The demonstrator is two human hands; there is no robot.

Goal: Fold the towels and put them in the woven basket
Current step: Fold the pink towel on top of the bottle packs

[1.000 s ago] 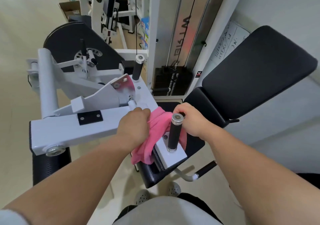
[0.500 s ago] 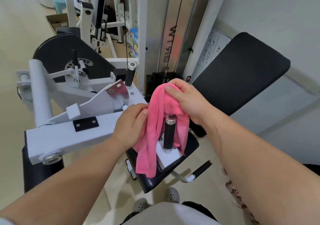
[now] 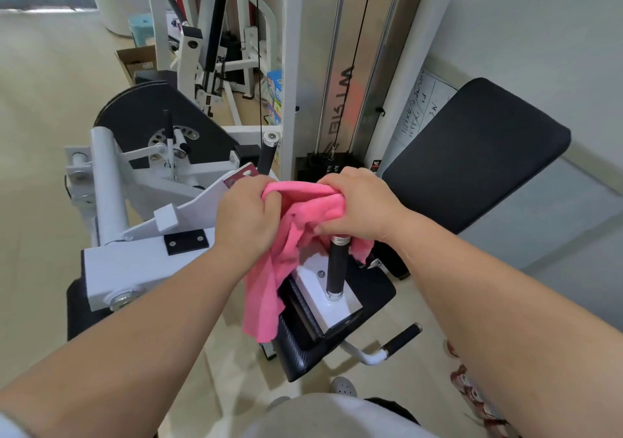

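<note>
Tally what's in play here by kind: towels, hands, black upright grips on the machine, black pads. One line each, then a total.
Towels: 1, pink towel
Hands: 2, left hand, right hand, both gripping the towel
Black upright grips: 2, near grip, far grip
Black pads: 2, back pad, seat pad
Total: 7

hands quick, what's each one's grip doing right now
Left hand: closed on the top edge of the pink towel.
Right hand: closed on the same towel, bunched above the black handle.
</note>
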